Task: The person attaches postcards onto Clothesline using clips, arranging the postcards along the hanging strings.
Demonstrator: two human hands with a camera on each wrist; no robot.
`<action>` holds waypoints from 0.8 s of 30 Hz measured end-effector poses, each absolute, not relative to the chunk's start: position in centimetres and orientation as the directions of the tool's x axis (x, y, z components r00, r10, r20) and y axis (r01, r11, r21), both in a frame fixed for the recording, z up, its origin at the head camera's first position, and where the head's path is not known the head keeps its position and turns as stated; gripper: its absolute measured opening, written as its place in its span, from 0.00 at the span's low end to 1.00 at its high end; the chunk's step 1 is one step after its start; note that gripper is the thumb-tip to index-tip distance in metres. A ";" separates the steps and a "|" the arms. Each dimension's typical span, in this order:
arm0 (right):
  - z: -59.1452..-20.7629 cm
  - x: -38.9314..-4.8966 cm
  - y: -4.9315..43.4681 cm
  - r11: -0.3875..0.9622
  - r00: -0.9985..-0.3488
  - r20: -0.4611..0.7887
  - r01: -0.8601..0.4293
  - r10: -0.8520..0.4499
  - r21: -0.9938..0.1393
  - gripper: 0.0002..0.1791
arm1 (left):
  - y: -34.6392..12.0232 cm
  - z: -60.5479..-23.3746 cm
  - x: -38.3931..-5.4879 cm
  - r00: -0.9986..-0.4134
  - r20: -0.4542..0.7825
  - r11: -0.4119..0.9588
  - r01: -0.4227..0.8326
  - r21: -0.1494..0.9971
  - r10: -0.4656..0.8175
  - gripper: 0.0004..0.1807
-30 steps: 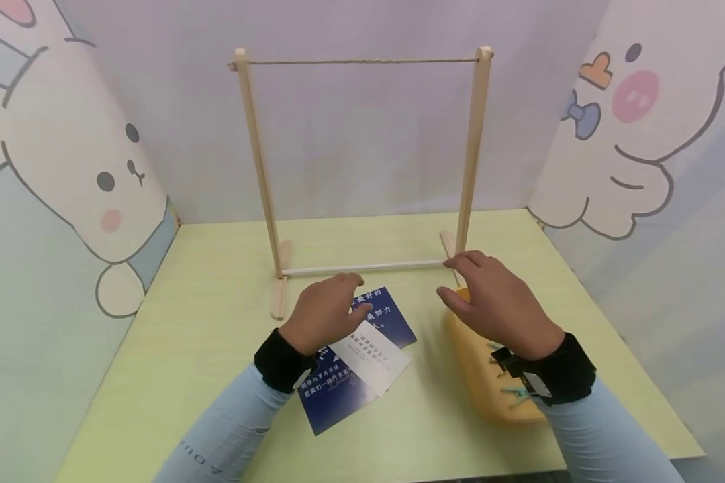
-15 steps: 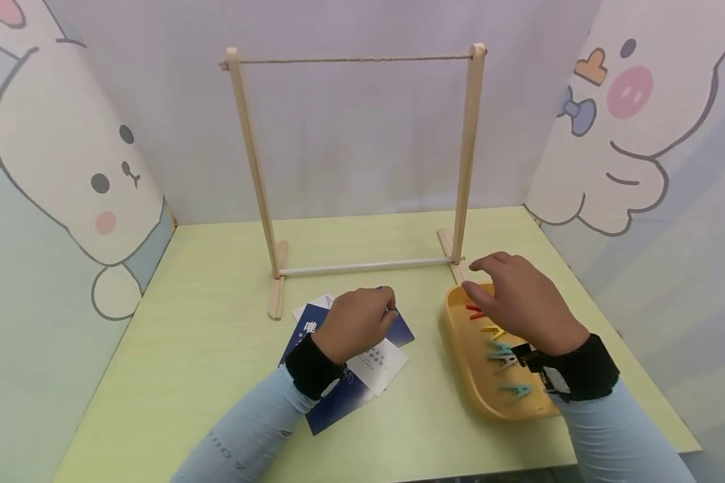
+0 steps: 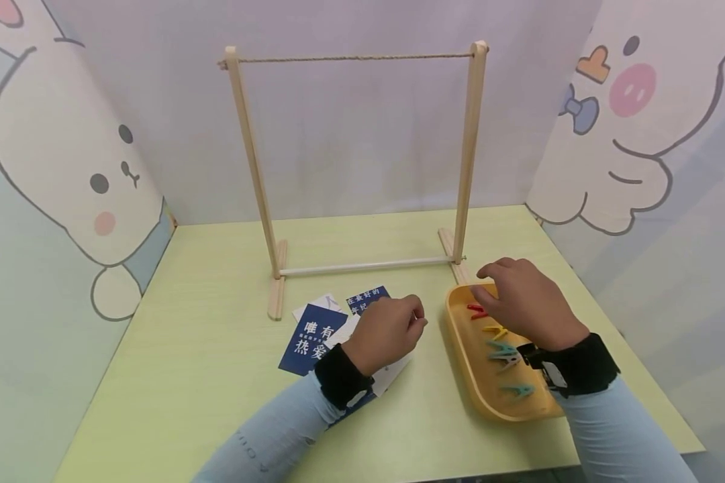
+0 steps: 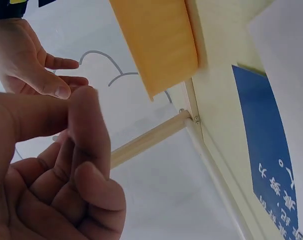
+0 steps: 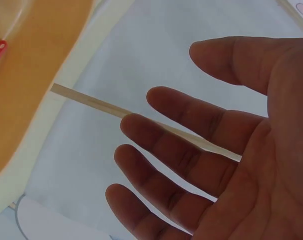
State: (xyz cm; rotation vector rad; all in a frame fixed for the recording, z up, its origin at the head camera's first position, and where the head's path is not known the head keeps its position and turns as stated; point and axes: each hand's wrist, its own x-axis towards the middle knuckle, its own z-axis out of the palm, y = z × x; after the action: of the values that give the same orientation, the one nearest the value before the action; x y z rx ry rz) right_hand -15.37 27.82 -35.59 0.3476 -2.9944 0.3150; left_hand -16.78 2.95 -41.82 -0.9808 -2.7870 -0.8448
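My left hand (image 3: 387,332) hovers over several overlapping cards, its fingers curled in toward the palm. Nothing shows between those fingers (image 4: 88,135) in the left wrist view. A blue card with white lettering (image 3: 305,345) lies to the left of that hand, and another blue card (image 3: 367,297) just beyond it; white cards lie among them, partly hidden. My right hand (image 3: 528,305) is above the yellow tray (image 3: 468,379), palm down, holding nothing. In the right wrist view its fingers (image 5: 184,155) are spread and gently bent. Red, yellow and teal clips (image 3: 517,390) lie in the tray.
Behind the cards stands a wooden frame (image 3: 470,134) with a thin rope (image 3: 356,59) strung across its top. A white rod (image 3: 362,266) joins its feet low down. Cartoon-printed walls (image 3: 30,335) enclose the pale green table (image 3: 187,376) on three sides.
My left hand has moved right across the cards, uncovering the blue card on the left, and its fingers have curled in. The right hand has shifted slightly right, showing more of the tray.
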 end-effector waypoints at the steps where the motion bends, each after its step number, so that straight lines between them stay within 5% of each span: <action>1: -35.6 -15.4 27.8 0.953 -0.968 0.131 -0.237 -0.214 -0.191 0.19 | 3.2 -41.9 -16.8 -0.802 0.230 0.647 0.585 0.490 0.551 0.07; 8: -36.4 -15.8 28.1 0.950 -0.963 0.117 -0.261 -0.244 -0.170 0.17 | 4.3 -42.3 -17.1 -0.846 0.175 0.663 0.509 0.549 0.504 0.14; 24: -38.8 -17.1 28.9 0.944 -0.950 0.105 -0.305 -0.293 -0.127 0.16 | 6.6 -43.3 -17.3 -0.845 0.119 0.641 0.479 0.600 0.521 0.25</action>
State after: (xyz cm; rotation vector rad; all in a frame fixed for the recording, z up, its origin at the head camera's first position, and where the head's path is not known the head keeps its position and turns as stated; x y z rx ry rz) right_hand -17.05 28.90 -38.77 0.4645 -3.0135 0.2172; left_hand -17.29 6.61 -43.25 -0.8858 -2.9035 -1.0308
